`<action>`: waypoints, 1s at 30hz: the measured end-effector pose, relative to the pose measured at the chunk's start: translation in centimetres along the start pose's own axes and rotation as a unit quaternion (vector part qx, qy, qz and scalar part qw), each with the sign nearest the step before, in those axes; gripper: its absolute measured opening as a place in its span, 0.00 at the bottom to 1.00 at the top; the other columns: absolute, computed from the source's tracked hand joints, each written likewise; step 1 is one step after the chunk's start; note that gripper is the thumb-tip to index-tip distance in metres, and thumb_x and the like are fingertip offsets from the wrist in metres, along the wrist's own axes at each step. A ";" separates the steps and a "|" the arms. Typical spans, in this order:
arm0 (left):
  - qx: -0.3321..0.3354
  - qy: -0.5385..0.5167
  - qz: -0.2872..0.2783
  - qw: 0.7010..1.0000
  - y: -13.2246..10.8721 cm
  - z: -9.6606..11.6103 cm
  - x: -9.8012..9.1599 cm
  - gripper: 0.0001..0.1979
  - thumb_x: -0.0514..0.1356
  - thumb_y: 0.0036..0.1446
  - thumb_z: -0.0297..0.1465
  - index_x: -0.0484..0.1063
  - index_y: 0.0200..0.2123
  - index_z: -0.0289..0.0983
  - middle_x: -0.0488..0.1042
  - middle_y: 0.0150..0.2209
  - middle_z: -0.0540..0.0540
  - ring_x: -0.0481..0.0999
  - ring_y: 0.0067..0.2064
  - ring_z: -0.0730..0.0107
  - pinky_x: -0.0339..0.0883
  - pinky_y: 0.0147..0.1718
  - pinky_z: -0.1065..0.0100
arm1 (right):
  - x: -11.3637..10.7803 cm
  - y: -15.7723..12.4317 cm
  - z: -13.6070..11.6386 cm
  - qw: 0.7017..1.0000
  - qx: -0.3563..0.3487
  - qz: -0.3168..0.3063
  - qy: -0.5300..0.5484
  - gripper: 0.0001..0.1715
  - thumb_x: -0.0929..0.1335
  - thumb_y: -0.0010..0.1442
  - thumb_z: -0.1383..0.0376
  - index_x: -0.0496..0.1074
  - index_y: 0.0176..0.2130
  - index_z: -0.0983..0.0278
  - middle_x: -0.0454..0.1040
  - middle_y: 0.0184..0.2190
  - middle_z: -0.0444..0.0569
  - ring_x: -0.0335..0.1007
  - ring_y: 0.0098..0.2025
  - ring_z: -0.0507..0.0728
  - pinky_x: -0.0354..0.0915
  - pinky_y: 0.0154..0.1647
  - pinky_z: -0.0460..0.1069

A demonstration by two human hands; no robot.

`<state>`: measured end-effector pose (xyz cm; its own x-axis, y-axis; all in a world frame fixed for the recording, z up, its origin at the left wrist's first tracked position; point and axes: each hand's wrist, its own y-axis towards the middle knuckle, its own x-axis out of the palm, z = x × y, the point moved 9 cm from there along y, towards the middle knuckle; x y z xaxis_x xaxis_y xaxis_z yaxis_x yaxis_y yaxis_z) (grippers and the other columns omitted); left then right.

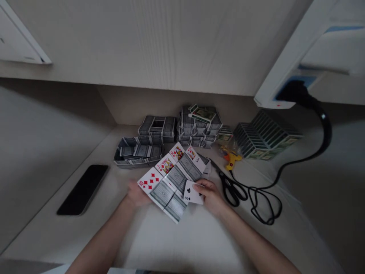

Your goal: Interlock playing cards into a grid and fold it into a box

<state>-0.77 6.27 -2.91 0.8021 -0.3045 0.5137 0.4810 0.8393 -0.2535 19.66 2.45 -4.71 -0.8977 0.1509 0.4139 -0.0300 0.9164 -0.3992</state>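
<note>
1. The left hand [136, 195] grasps the card panel [173, 179] by its near-left corner, above the worktop [182, 243].
2. The right hand [211, 194] pinches a club card [191, 194] at the panel's right edge.
3. The step in hand looks like fitting the card, which calls for squaring the edges.

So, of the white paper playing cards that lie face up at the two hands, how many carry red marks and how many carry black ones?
Red-marked white cards: 4, the ten of diamonds and three picture cards.
Black-marked white cards: 1, the two of clubs, held in the right hand.
Total: 5.
</note>
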 end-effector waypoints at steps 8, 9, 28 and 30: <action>-0.083 -0.179 -0.016 0.980 1.1 0.0 2.3 0.46 0.45 0.38 0.65 0.70 0.44 0.32 0.76 0.41 0.36 0.67 0.52 0.45 0.58 0.48 0.50 | 0.6 1.9 0.9 0.989 0.108 -0.087 -0.060 0.16 0.76 0.31 0.64 0.70 0.21 0.67 0.72 0.16 0.42 0.65 0.18 0.49 0.56 0.21 0.44; -0.086 -0.184 -0.021 0.979 1.3 0.1 2.5 0.45 0.47 0.39 0.64 0.69 0.45 0.33 0.76 0.41 0.37 0.68 0.52 0.46 0.59 0.48 0.51 | 0.6 2.1 0.9 0.986 0.117 -0.096 -0.076 0.16 0.76 0.30 0.64 0.70 0.21 0.67 0.72 0.16 0.43 0.66 0.19 0.50 0.56 0.21 0.44; -0.072 0.013 0.015 0.997 1.4 -0.7 1.6 0.31 0.65 0.36 0.22 0.68 0.49 0.35 0.79 0.36 0.42 0.78 0.36 0.54 0.71 0.36 0.60 | -0.1 2.1 -1.0 0.997 0.005 -0.080 -0.020 0.14 0.75 0.38 0.61 0.70 0.24 0.64 0.68 0.17 0.39 0.60 0.19 0.48 0.54 0.20 0.43; -0.026 0.017 0.022 0.999 1.5 0.0 1.7 0.34 0.66 0.36 0.22 0.66 0.51 0.38 0.78 0.40 0.43 0.77 0.40 0.53 0.70 0.39 0.59 | -0.7 1.9 -1.7 0.998 -0.036 -0.049 0.016 0.15 0.76 0.37 0.60 0.69 0.23 0.64 0.68 0.18 0.39 0.61 0.20 0.48 0.54 0.21 0.43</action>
<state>1.29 6.99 -2.42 0.8344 -0.2831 0.4729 0.4611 0.8286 -0.3175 20.93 4.75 -4.39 -0.8777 0.0692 0.4742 -0.0844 0.9517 -0.2952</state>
